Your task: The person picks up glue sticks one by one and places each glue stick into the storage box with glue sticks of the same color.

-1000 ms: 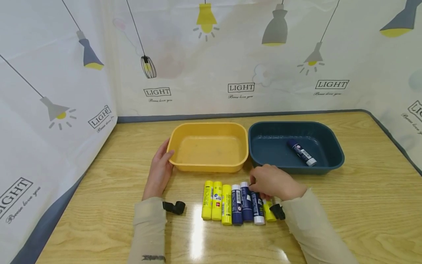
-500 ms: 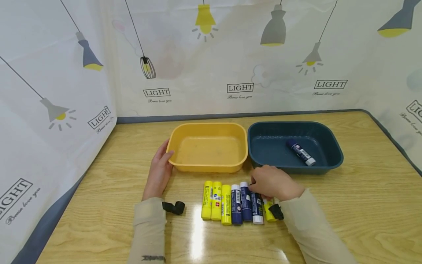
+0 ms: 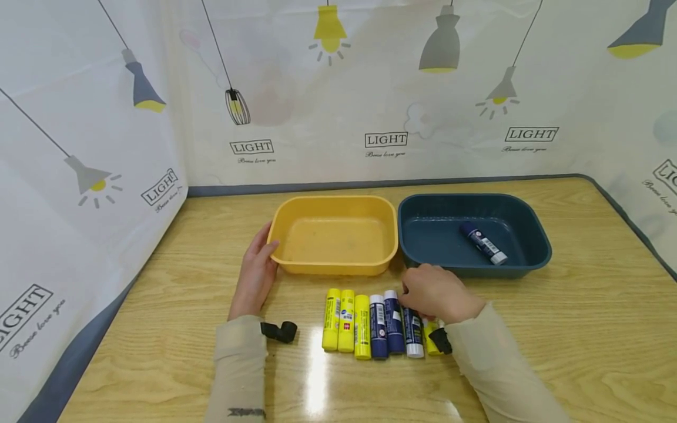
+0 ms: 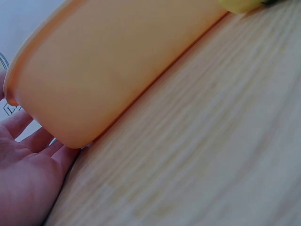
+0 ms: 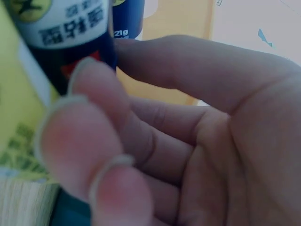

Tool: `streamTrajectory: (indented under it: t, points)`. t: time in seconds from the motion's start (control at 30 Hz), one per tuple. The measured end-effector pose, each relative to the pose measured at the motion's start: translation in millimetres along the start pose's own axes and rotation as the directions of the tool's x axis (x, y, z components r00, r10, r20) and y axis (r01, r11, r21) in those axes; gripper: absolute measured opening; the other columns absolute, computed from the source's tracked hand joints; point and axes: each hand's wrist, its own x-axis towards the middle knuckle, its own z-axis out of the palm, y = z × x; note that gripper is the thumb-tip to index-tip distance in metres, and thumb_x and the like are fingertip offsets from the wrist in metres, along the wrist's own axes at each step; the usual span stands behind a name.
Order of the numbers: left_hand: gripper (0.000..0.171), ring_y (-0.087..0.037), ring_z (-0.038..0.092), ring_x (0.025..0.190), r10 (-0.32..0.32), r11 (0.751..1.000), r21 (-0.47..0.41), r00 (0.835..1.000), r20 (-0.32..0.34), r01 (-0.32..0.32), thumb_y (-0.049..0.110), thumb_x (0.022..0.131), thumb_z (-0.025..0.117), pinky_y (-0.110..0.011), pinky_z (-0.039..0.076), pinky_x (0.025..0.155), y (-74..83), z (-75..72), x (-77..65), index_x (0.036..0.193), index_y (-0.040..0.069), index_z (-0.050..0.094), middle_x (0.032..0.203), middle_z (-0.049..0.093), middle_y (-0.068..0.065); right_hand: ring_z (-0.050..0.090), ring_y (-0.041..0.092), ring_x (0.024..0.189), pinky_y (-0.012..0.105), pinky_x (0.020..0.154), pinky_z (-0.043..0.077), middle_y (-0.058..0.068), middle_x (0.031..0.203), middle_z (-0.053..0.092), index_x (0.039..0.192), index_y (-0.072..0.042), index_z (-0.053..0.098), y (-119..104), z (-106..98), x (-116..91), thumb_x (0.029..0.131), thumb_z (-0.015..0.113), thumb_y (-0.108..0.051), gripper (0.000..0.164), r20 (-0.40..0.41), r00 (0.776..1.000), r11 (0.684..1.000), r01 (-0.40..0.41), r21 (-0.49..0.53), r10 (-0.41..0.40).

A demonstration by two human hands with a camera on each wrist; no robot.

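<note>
My left hand (image 3: 255, 270) grips the left end of a yellow plastic bin (image 3: 334, 269), thumb over the rim and fingers outside against its wall (image 4: 80, 80). My right hand (image 3: 436, 292) pinches the far end of a navy glue stick (image 3: 413, 335) with a white near end. In the right wrist view, thumb and fingertips meet that glue stick (image 5: 77, 23). It lies on the table in a row of yellow (image 3: 362, 329) and navy (image 3: 378, 329) glue sticks. A yellow glue stick (image 3: 432, 341) to its right is partly hidden by my right hand and wrist strap.
Right of the yellow bin, close beside it, stands a dark blue bin (image 3: 529, 271) with one navy glue stick (image 3: 483, 244) inside. Both bins are behind the row on the wooden table (image 3: 158, 352). A printed white cloth (image 3: 328, 100) rises behind and at the sides.
Both hands keep nearly the same place and hold. The bins and the glue sticks show no clear movement beyond a slight shift of the camera.
</note>
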Motion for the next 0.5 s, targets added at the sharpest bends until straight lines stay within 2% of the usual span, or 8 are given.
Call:
streamTrajectory:
  t: [0.5]
  points:
    - [0.047,-0.025,0.028,0.129,-0.002,1.000,0.006,1.000,0.009,0.002,0.005,0.093,0.043,-0.039,0.024,0.103,0.8,-0.1,-0.3,0.138,0.010,0.032,0.142,0.028,-0.004,0.050,0.014,0.042,0.026,0.045,0.041,0.000,0.050,0.052,0.062,-0.016,0.059,0.1,-0.9,-1.3,0.084,0.059,-0.025,0.024,-0.022,1.000,1.000,0.021,0.020,-0.021]
